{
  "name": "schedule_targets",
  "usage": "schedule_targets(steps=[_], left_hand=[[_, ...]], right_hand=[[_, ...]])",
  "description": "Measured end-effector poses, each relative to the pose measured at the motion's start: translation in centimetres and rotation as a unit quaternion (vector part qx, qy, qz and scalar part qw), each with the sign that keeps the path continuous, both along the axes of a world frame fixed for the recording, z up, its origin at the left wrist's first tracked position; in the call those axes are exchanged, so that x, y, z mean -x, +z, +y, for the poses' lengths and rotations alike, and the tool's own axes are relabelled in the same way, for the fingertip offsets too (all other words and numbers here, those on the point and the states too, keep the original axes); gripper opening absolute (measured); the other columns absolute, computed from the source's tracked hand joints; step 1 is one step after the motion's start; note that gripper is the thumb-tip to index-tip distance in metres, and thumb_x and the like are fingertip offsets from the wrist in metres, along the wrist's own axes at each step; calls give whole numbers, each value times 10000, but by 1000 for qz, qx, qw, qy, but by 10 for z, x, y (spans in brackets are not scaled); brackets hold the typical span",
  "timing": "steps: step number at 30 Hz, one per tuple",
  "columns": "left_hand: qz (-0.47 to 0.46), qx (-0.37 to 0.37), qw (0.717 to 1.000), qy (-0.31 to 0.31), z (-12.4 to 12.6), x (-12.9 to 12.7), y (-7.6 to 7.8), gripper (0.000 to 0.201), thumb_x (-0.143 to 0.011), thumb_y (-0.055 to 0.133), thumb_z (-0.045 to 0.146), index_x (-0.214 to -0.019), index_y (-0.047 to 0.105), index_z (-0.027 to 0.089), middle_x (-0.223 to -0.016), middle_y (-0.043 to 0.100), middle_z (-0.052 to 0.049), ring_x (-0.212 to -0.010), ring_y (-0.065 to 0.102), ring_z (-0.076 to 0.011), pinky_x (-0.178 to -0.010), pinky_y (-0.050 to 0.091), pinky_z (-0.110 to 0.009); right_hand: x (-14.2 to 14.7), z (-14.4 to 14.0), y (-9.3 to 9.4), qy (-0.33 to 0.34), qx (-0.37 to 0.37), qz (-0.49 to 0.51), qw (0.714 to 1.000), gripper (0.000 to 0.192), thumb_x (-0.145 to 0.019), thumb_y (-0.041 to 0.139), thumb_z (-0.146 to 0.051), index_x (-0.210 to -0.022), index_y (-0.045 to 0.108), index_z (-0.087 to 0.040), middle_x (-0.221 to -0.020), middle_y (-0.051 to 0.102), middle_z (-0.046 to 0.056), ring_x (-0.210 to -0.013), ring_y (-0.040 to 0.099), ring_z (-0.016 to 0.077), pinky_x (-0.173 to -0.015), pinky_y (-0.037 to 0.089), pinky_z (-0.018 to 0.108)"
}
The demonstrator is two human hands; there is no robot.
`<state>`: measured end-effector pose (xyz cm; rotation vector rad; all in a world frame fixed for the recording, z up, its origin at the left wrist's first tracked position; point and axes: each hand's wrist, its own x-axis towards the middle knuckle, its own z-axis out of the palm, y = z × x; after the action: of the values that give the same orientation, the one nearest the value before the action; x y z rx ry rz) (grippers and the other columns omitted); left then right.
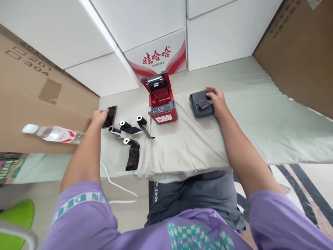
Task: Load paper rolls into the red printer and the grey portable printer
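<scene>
On the table, a portable printer is seemingly steadied in the right hand's grip; the left hand's, at a smartphone, is unclear.

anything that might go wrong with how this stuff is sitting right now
1. The bottle stands close to the left forearm, so a sideways swing might knock it.
2. The nearest roll has a loose dark strip reaching toward the front edge of the table; a sleeve could drag it off.
3. The red device has its lid raised, so a careless reach across could bump it.
</scene>
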<state>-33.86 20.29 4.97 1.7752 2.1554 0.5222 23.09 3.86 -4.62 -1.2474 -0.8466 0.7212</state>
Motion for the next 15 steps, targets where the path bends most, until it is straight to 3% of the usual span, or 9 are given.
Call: schedule_targets(steps=[2,4,7,10,12,15], left_hand=[[-30,-5,1000,-2,-8,-15,5,284,-827,670,451,-803,548,195,-620,533,41,-881,566,-188,-1027,472,-426],[-58,17,997,-49,-18,-34,15,295,-810,686,453,-907,656,175,-739,660,27,-872,612,-171,-987,501,-356],[-50,72,979,-182,-40,-69,36,506,-739,744,555,-1099,747,199,-970,773,-35,-977,672,-228,-967,512,-339],[15,155,943,-295,-62,-108,52,702,-680,755,681,-1233,752,248,-1224,766,-74,-1094,691,-289,-882,531,-314],[97,194,927,-307,-72,-132,54,724,-684,729,713,-1252,755,264,-1221,770,-78,-984,720,-285,-773,529,-306],[195,192,908,-317,-77,-155,49,595,-651,750,662,-1077,807,251,-1062,796,-76,-807,708,-265,-672,493,-308]], right_hand=[[1,0,0,1,-1,5,1000,351,-695,647,-285,-1046,639,-275,-1172,728,51,-1234,654,279,-1182,467,517],[1,0,0,-1,-2,7,1000,357,-685,641,-285,-1042,639,-271,-1164,728,51,-1232,653,280,-1184,467,518],[1,1,0,-6,-4,4,1000,352,-680,640,-290,-1031,638,-269,-1149,729,49,-1232,651,282,-1191,462,524],[0,1,-1,-6,-2,2,1000,344,-683,646,-294,-1027,640,-268,-1151,729,51,-1218,654,283,-1191,461,534],[0,2,-1,-5,-1,1,1000,338,-689,645,-292,-1026,642,-270,-1155,730,52,-1219,654,285,-1187,462,539],[0,1,1,-4,-2,0,1000,340,-688,635,-270,-1028,649,-268,-1159,734,55,-1236,650,284,-1189,458,532]])
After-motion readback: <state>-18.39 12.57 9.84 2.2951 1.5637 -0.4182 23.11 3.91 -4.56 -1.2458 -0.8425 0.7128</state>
